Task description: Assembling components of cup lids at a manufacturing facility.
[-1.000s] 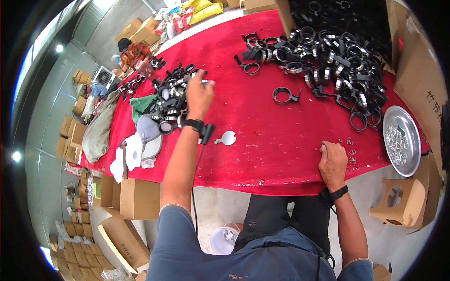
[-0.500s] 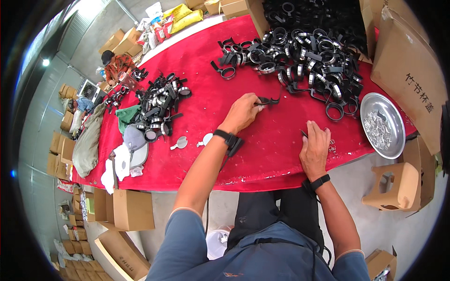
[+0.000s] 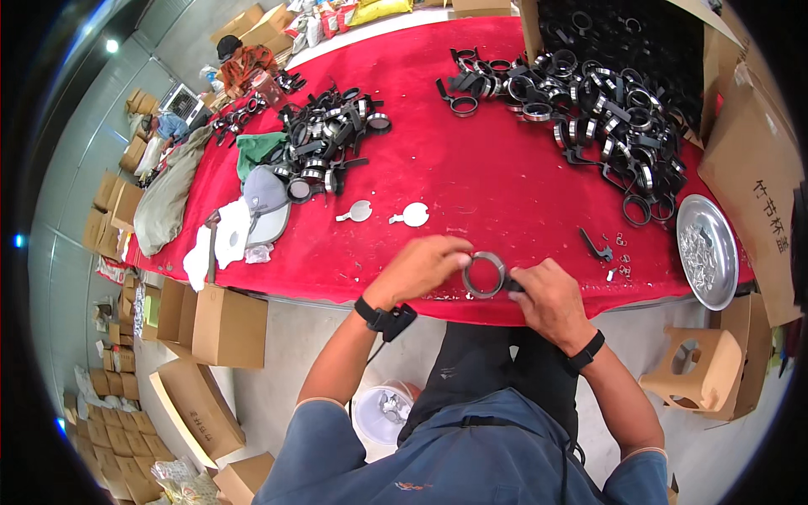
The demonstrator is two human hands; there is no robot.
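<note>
A black ring with a silver band is held upright near the table's front edge, between my two hands. My left hand pinches its left rim with thumb and fingertips. Closed around the dark tab on its right side is my right hand. A loose black lever lies right of the right hand, beside several small metal clips. Two pale flat discs with tabs, one whiter disc and one greyer disc, lie beyond my left hand.
A large heap of black rings fills the far right of the red-covered table; a smaller heap lies left. A metal bowl holds small metal pieces. Nearby are a cap and a stool. Another person sits far left.
My left hand has brought the ring back toward the table's front edge, and my right hand has moved left to its tab. The black lever shows on the cloth where my right hand was.
</note>
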